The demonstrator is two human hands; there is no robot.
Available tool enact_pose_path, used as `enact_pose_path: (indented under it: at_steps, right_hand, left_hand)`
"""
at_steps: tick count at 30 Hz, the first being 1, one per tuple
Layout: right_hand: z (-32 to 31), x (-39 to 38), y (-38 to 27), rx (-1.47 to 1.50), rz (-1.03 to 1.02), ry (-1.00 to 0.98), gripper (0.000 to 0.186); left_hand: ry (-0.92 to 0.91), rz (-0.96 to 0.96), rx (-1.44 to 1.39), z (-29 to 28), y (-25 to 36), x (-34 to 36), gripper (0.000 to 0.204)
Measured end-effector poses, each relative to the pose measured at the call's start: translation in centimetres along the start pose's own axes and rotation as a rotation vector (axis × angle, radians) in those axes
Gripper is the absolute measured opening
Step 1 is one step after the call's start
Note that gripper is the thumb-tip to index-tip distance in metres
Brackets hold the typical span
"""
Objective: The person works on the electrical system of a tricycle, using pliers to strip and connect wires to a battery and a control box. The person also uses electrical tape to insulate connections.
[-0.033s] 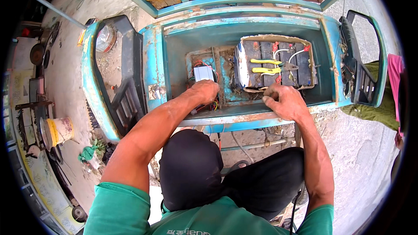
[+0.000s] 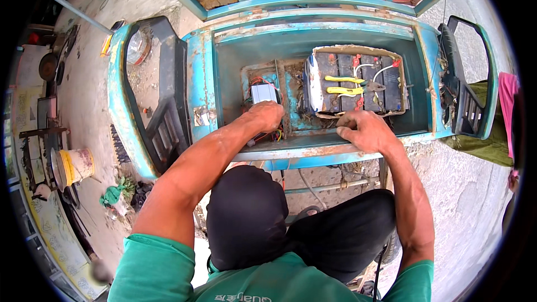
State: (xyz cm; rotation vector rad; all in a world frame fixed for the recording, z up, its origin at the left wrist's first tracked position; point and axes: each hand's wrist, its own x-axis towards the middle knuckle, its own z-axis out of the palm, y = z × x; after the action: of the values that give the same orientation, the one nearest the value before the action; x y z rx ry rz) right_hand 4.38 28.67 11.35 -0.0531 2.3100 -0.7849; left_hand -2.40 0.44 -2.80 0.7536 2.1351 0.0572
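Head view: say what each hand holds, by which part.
Left hand at the near end of the silver box: grip hidden, cannot tell. Right hand: nothing visibly held.

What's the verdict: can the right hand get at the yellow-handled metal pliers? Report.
Probably yes: the right hand is close, at the near side of the black block-shaped batteries, and the yellow-handled pliers lie uncovered on top, with nothing visibly blocking.

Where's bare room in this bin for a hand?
Two gaps: between the silver box and the bin's left wall, and between the battery pack and right wall. Crowded: wires and the left hand by the box; pliers atop the pack, right hand at its near edge.
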Motion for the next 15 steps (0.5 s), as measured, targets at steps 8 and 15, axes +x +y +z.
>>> enact_pose_path:
  at_steps: [8,15]
  right_hand:
    - [5.5,9.6,-4.5,-0.179,-0.118,-0.497,0.045]
    - [10.7,14.9,-2.6,-0.069,0.012,-0.620,0.045]
  left_hand:
    - [0.029,-0.067,-0.088,-0.9,0.6,-0.3,0.026]
    - [0.080,-0.062,-0.142,-1.4,0.5,-0.7,0.024]
